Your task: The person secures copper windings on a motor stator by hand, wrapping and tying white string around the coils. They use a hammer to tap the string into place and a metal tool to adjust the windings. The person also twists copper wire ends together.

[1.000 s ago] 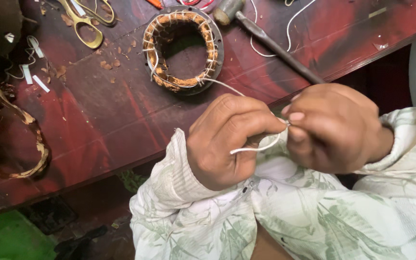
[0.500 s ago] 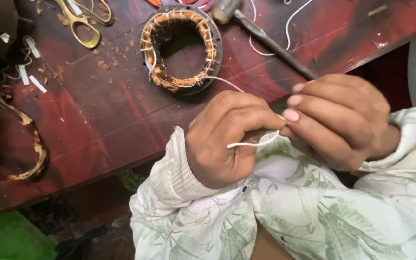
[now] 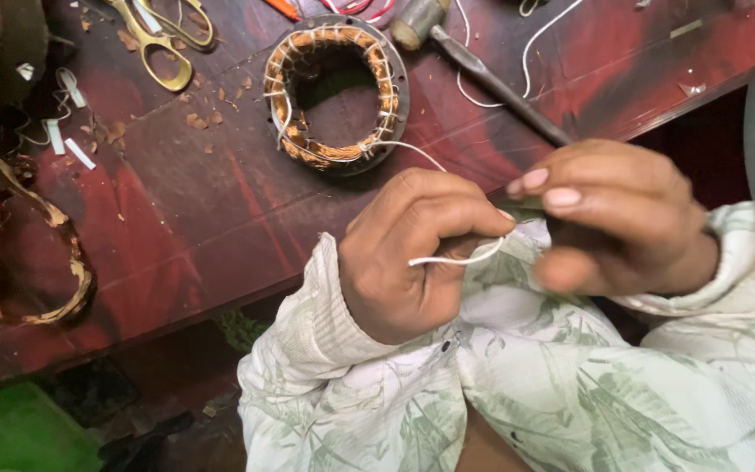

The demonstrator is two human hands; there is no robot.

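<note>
A: Grip status?

B: The left hand (image 3: 412, 253) is closed into a fist, pinching a thin white cord (image 3: 456, 259) between thumb and forefinger. The right hand (image 3: 613, 218) has its fingertips drawn together at the same cord, just beside the left thumb; whether it grips the cord cannot be told.

A: Cord routing?

B: It runs up from the hands to a round metal stator wound with copper wire (image 3: 335, 96), lying flat on the worn dark red wooden table (image 3: 176, 201).

A: Surroundings?

B: Brass-coloured scissors (image 3: 159, 39) lie at the far left, a dark-handled hammer (image 3: 482, 70) right of the stator. Small white paper strips (image 3: 67, 140) lie near the left edge, beside a loose copper wire coil (image 3: 10, 253).
</note>
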